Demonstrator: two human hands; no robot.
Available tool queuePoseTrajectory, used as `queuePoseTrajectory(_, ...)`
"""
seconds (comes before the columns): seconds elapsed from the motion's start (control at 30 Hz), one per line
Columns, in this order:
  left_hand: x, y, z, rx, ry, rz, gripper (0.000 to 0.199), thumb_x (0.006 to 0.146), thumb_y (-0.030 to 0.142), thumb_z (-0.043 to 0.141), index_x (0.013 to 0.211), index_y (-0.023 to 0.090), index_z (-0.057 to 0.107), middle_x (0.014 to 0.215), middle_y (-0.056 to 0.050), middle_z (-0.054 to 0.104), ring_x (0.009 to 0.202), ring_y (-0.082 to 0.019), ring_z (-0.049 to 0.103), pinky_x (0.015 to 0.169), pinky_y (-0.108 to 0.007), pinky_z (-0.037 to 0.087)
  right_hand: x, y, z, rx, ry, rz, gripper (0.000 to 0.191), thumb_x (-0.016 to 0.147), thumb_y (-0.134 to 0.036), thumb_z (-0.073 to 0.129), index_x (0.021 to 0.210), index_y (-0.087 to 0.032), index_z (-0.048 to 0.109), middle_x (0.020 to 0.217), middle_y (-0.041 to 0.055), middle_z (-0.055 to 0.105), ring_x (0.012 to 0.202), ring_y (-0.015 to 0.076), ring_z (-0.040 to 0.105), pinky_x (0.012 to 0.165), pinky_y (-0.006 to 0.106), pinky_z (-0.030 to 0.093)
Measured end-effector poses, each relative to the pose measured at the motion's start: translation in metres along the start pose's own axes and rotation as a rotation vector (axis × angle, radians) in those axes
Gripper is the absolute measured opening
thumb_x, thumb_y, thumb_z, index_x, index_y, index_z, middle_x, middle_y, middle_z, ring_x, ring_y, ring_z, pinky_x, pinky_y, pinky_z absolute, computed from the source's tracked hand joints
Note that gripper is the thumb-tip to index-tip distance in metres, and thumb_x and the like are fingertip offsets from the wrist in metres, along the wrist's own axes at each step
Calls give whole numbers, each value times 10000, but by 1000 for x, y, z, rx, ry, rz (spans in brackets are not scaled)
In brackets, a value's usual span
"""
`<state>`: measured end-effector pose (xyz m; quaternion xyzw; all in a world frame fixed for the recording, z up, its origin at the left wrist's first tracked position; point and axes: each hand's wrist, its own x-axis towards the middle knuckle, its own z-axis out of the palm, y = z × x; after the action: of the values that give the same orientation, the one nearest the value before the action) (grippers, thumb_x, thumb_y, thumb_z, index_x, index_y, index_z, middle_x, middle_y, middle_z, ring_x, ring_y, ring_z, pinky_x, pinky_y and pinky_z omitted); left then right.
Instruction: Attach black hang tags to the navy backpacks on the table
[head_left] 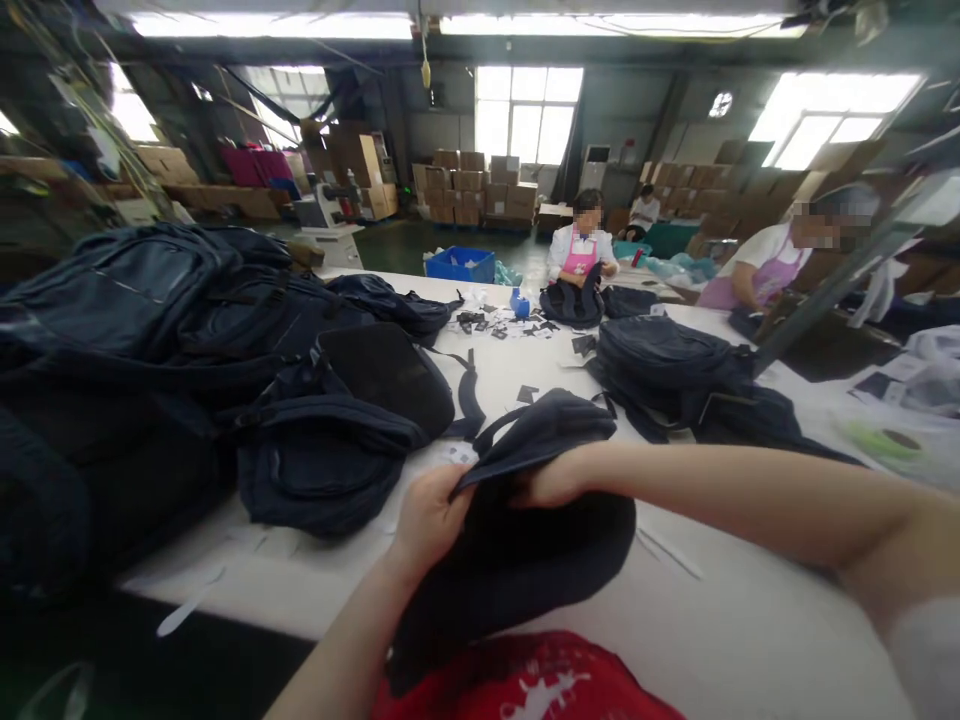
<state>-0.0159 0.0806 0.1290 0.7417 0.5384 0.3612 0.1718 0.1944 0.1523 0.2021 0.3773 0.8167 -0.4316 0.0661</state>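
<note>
A dark navy backpack (525,580) lies at the near edge of the white table, its main compartment open toward me. My left hand (435,515) is closed on the edge of its opening, thumb on top. My right hand (551,482) reaches in under the raised flap; its fingers are hidden inside the bag. A strap loop stands up at the bag's far side. Close by on the left lies another navy backpack (322,460), with a black padded panel (386,375) behind it.
Navy backpacks pile up on the left (127,290) and lie at the right (667,360). Tags (529,393) and a blue dispenser (519,304) are on the white table (720,610). Across it, a person in a pink apron (580,258) handles a bag; another leans in at right.
</note>
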Motion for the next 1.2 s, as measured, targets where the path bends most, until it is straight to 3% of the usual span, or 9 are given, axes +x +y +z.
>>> queuePoseTrajectory(0.1, -3, -14, -19, 37, 22, -59, 283, 935, 360, 454, 882, 200, 682, 782, -40, 696, 738, -187, 635, 702, -281, 457, -39, 7, -46, 28, -151, -167, 276, 868, -307, 546, 1060, -211, 719, 1054, 30, 721, 990, 201, 662, 946, 319, 493)
queuePoseTrajectory(0.2, -4, -25, -39, 66, -16, -130, 301, 937, 378, 453, 834, 202, 675, 760, -28, 679, 711, -175, 617, 691, -273, 448, -55, 42, -77, -46, 352, -250, 438, 797, -246, 561, 1229, -214, 630, 1206, 67, 663, 1133, 240, 600, 1036, 392, 433)
queuePoseTrajectory(0.33, 6, -21, -74, 133, -98, -175, 228, 887, 384, 536, 868, 215, 688, 804, -23, 680, 755, -184, 621, 695, -273, 456, -16, 94, -71, -138, 446, -284, 758, 695, -261, 671, 1415, -231, 437, 1433, 97, 489, 1308, 295, 457, 1119, 481, 331)
queuePoseTrajectory(0.43, 10, 11, -93, 290, 155, -192, 327, 796, 363, 663, 1085, 209, 651, 934, -45, 678, 880, -220, 622, 807, -321, 472, 25, 97, -51, -56, 494, -348, 580, 789, -332, 613, 1346, -227, 494, 1337, 95, 565, 1230, 274, 521, 1072, 466, 384)
queuePoseTrajectory(0.5, 9, 42, -90, 353, 266, -150, 275, 832, 346, 635, 1069, 206, 645, 908, -43, 672, 863, -209, 624, 820, -324, 472, 43, 81, -39, -28, 538, -381, 460, 835, -356, 569, 1274, -220, 544, 1245, 92, 611, 1163, 263, 558, 1039, 450, 408)
queuePoseTrajectory(0.63, 8, 82, -50, 450, 71, -112, 136, 875, 280, 599, 980, 217, 659, 878, -43, 686, 831, -208, 641, 769, -317, 480, 60, 37, -21, 44, 514, -413, 367, 902, -436, 488, 1170, -204, 586, 1146, 81, 645, 1079, 241, 589, 975, 405, 437)
queuePoseTrajectory(0.8, 15, 60, -19, 597, 81, -262, 319, 830, 291, 662, 1117, 187, 569, 942, -73, 670, 856, -249, 643, 724, -342, 498, 63, 9, 1, 63, 494, -406, 304, 924, -444, 451, 1031, -213, 617, 1000, 58, 682, 949, 233, 624, 854, 370, 475)
queuePoseTrajectory(1.03, 9, 40, -35, 348, 82, 20, 188, 963, 257, 429, 1000, 194, 601, 894, -48, 688, 846, -184, 646, 798, -299, 496, 59, 11, 19, -104, 660, -421, 268, 842, -323, 516, 1075, -208, 583, 1009, 88, 659, 966, 265, 618, 859, 402, 476)
queuePoseTrajectory(1.2, 8, 45, -35, 301, 270, -100, 214, 958, 251, 416, 926, 191, 620, 865, -60, 694, 829, -194, 649, 799, -316, 480, 50, 10, 25, -148, 649, -416, 258, 823, -251, 485, 1063, -222, 574, 1000, 85, 660, 940, 268, 618, 832, 412, 475)
